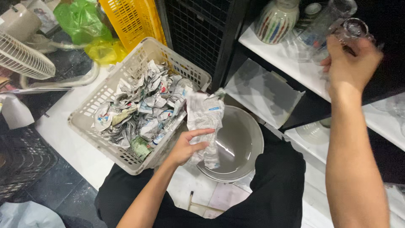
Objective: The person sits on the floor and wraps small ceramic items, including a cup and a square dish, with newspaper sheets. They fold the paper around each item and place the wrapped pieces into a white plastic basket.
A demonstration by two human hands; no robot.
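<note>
Paper in one hand, glass in the other.
Left hand (185,147) grips crumpled newspaper (205,126) over a grey basin (247,139); right hand (352,63) seems closed around a clear glass (353,28) at the white shelf (291,63).

left hand (185,147) low, fingers curled, grip closed | right hand (352,63) raised, grip closed

White shelves (291,63) against dark wire racks (198,29), over pale floor tiles (63,131).
</note>
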